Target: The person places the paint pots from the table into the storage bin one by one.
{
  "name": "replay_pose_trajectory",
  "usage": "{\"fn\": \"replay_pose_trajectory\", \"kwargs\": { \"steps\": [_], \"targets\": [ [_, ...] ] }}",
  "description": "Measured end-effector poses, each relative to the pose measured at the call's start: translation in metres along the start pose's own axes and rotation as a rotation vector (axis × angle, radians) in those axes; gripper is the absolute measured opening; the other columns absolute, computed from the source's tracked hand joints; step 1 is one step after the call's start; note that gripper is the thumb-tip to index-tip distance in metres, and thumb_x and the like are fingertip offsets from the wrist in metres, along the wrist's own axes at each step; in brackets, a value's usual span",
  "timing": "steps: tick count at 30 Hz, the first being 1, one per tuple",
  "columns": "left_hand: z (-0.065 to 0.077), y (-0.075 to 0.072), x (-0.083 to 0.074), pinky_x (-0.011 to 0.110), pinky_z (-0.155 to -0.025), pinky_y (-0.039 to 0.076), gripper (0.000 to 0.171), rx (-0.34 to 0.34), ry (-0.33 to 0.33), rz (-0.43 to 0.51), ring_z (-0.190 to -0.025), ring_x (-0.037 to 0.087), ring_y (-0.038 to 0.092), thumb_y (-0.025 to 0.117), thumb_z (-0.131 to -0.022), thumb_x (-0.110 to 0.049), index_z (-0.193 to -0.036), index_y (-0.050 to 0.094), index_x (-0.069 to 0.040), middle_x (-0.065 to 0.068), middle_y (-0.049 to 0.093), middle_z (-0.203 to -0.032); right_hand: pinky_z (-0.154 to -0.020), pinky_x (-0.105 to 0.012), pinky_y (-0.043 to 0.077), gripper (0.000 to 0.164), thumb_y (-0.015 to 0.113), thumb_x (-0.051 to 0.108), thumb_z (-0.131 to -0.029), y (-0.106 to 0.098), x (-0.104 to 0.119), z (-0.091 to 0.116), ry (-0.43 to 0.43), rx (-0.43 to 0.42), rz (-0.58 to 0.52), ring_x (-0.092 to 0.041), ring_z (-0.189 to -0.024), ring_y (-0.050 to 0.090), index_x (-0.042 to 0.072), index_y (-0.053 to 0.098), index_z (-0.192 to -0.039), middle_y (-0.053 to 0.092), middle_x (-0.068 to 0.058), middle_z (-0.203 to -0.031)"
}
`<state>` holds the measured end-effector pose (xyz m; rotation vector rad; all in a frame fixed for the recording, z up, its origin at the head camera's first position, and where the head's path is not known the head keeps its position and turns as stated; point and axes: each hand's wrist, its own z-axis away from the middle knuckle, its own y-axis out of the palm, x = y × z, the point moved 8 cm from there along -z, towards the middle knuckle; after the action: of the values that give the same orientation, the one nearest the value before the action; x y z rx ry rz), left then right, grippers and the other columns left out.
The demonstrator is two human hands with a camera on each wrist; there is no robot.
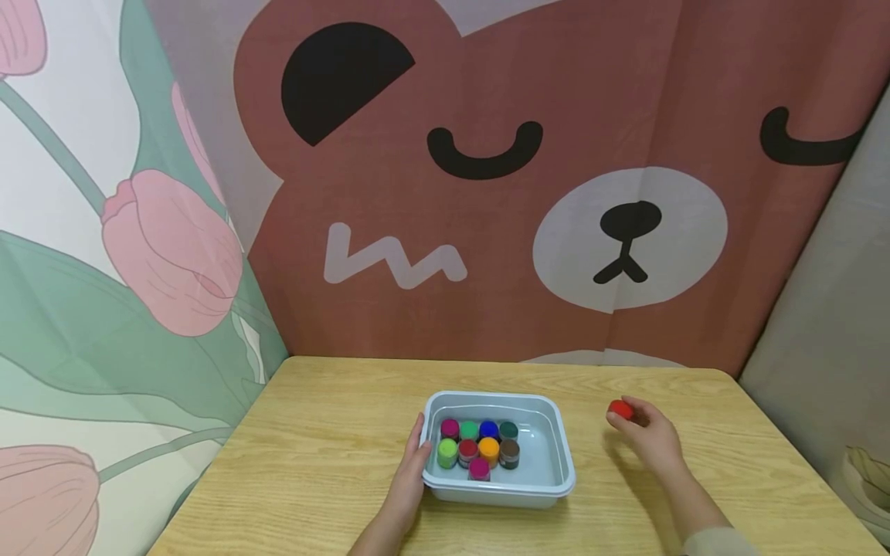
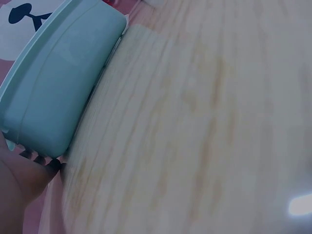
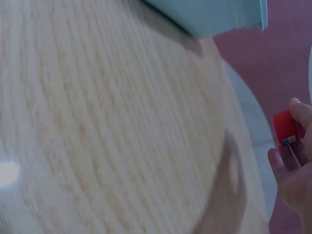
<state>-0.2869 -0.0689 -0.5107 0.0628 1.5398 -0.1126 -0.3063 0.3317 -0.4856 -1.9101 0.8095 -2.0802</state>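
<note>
A light blue-grey plastic tub (image 1: 549, 432) stands on the table, holding several small paint jars in different colours at its left side, among them a lime green jar (image 1: 448, 453), an orange jar (image 1: 489, 451) and a brown jar (image 1: 510, 454). My left hand (image 1: 406, 483) grips the tub's left wall, thumb at the rim. In the left wrist view the fingertips curl under the tub's end. To the right of the tub, my right hand (image 1: 653, 444) pinches a small red paint jar (image 1: 620, 409) between thumb and fingers, above the table. A small label shows on this red jar (image 3: 285, 126).
The wood-grain table (image 1: 334, 440) reaches back to a hanging cloth (image 1: 389, 324) with a bear print. A tulip-patterned cloth (image 1: 76, 401) hangs at the left. Past the table's right edge is a pale container (image 1: 862, 494), partly cut off.
</note>
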Motion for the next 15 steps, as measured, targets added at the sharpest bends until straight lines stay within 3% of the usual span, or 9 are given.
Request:
{"fn": "replay_pose_trajectory", "kwargs": {
  "steps": [4, 7, 15],
  "targets": [
    [0.000, 0.000, 0.001, 0.070, -0.116, 0.000, 0.060, 0.000, -0.005, 0.002, -0.150, 0.045, 0.001, 0.035, -0.105, -0.032, -0.159, 0.013, -0.018, 0.015, 0.008, -0.165, -0.074, -0.011, 0.048, 0.072, 0.066, 0.042, -0.092, 0.003, 0.014, 0.001, -0.035, -0.012, 0.011, -0.018, -0.113, 0.056, 0.003, 0.042, -0.146, 0.052, -0.024, -0.138],
    [-0.001, 0.000, 0.002, 0.070, -0.116, 0.000, 0.060, -0.001, -0.013, 0.005, -0.150, 0.045, 0.001, 0.035, -0.105, -0.033, -0.159, 0.013, -0.018, 0.015, 0.008, -0.165, -0.075, -0.013, 0.047, 0.071, 0.066, 0.042, -0.092, 0.005, 0.025, 0.003, -0.068, -0.002, 0.024, -0.035, -0.125, 0.051, 0.003, 0.042, -0.146, 0.053, -0.026, -0.138],
    [0.000, 0.000, 0.001, 0.070, -0.116, 0.001, 0.060, -0.007, -0.023, -0.009, -0.150, 0.045, 0.002, 0.035, -0.105, -0.035, -0.159, 0.014, -0.020, 0.014, 0.009, -0.166, -0.075, -0.017, 0.049, 0.066, 0.069, 0.038, -0.091, 0.013, 0.055, 0.009, -0.136, 0.003, 0.009, -0.035, -0.120, 0.053, 0.003, 0.049, -0.142, 0.057, -0.023, -0.132]
  ]
}}
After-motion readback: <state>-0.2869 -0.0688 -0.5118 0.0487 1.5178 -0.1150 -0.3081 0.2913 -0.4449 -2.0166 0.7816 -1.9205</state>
